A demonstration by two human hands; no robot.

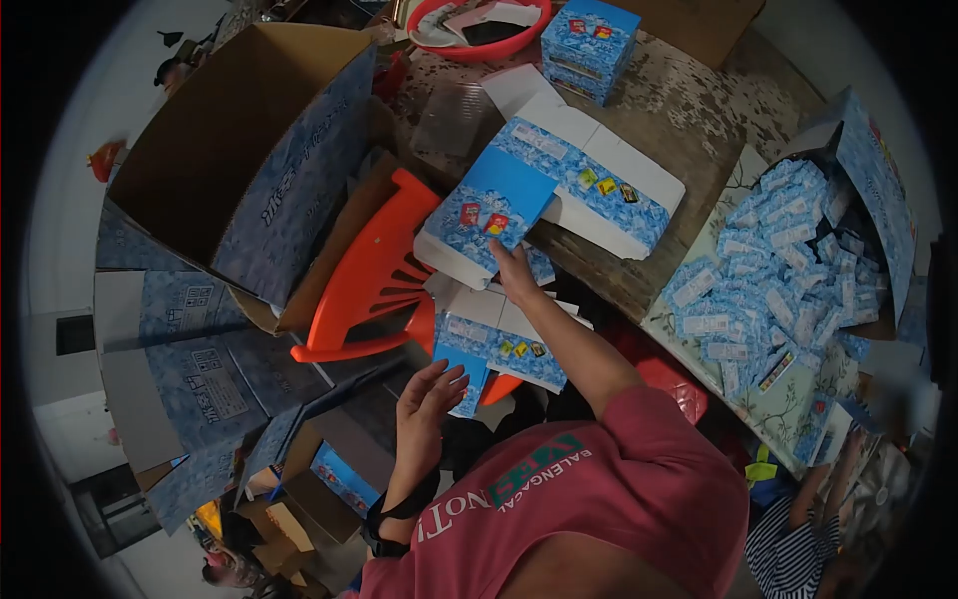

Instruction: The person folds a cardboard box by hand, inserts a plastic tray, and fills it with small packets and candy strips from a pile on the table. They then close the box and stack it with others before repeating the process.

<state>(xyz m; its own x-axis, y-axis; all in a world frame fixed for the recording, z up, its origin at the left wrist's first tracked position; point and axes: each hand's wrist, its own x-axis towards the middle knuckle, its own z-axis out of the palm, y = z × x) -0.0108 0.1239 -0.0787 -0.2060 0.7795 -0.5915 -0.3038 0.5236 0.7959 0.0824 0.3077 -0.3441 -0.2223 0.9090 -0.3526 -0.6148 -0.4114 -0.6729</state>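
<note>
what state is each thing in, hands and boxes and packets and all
left hand: raised, empty, half open
right hand: touching the blue carton, grip unclear
blue carton: flat or folded, cannot tell
large carton at left: open
packets: loose, heaped
packet carton: open, packets spilling out
small boxes at top: stacked, shut
red basin: holding things

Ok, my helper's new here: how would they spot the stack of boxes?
Find the brown table. On its far side, right of the red basin, stands the stack. Unlike the open cartons nearer the camera, its blue boxes are closed.
</note>
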